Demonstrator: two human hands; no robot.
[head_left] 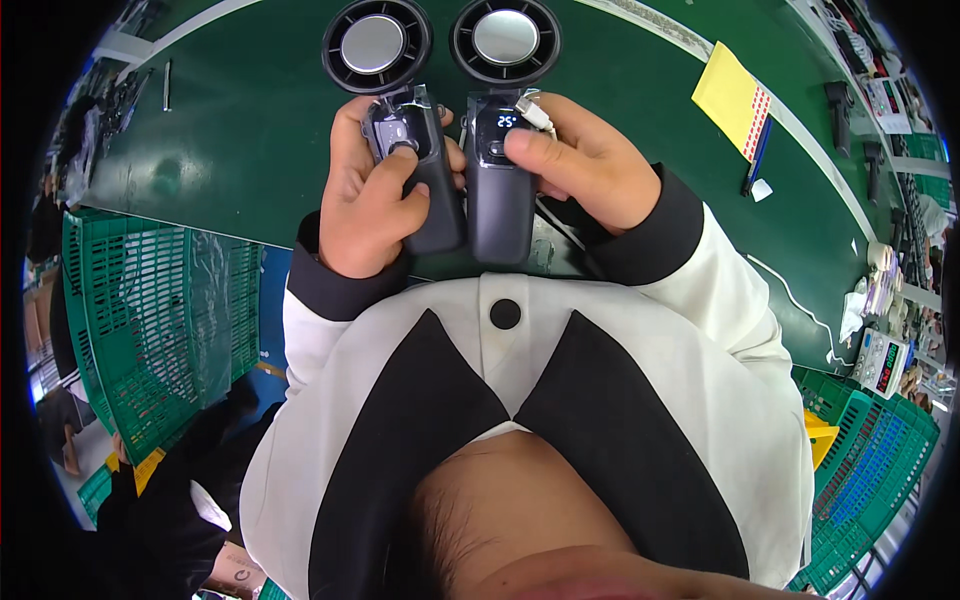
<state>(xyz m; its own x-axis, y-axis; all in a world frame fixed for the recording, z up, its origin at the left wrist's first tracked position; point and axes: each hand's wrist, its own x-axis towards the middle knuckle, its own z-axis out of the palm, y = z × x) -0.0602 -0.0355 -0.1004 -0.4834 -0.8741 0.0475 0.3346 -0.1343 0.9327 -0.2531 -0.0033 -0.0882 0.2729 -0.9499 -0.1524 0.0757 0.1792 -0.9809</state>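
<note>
Two dark grey handheld fans stand side by side in front of me, each with a round black head and a silver disc at its centre. My left hand [372, 212] is closed around the left fan [438, 218], its thumb on the button below a small display. Around the right fan [502, 215] my right hand [605, 170] is closed, thumb beside the button under a display with lit white digits. A white cable plug [536, 114] sticks out by the right fingers. Clear film shows around both display areas. Fingers behind the handles are partly hidden.
The green worktable [240, 140] carries a yellow pad [735, 95], a blue pen [758, 155] and a white cable [800, 300]. Green crates [150, 260] flank me. A small metering device [880, 362] sits at the right edge. A person in dark clothes [165, 520] is at lower left.
</note>
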